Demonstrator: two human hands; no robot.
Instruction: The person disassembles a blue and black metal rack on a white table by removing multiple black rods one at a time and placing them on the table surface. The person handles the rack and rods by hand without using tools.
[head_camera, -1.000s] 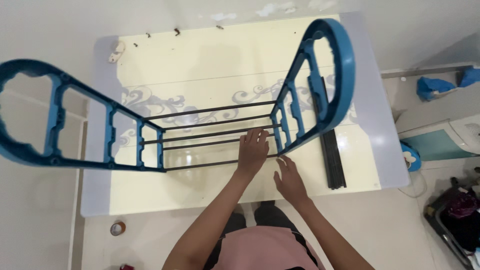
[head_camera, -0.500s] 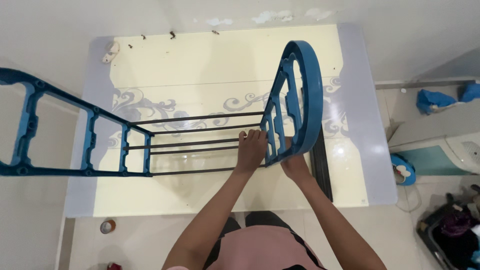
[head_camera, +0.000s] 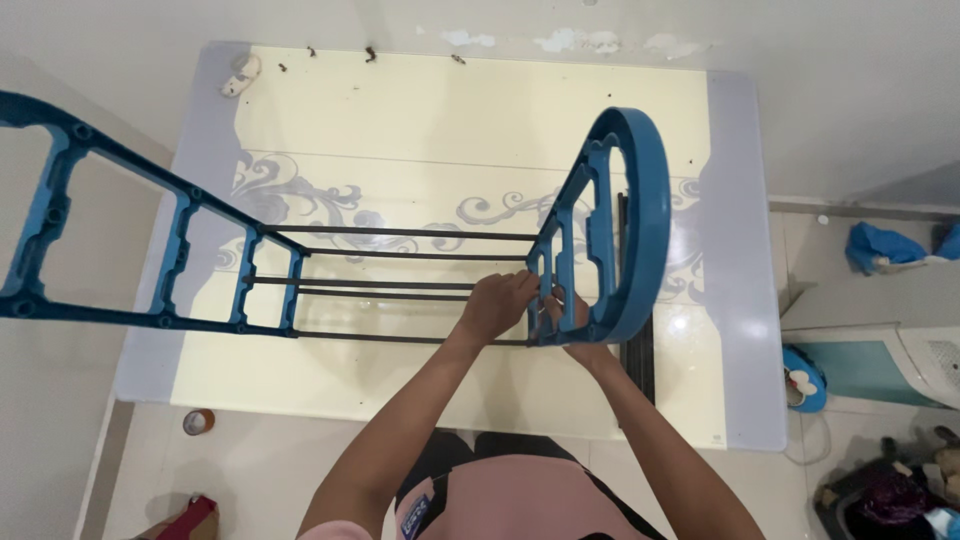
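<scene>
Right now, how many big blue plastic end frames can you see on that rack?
2. One blue plastic end frame stands at the left of the table; the other blue plastic end frame stands at the right, where both hands meet it. Thin dark rods join them.

The rack frame (head_camera: 400, 270) stands on the table (head_camera: 450, 130) before me, its side panels at nine and three o'clock. Spare rods (head_camera: 640, 355) lie on the table at three o'clock, and a tape roll (head_camera: 198, 421) sits on the floor at seven.
</scene>
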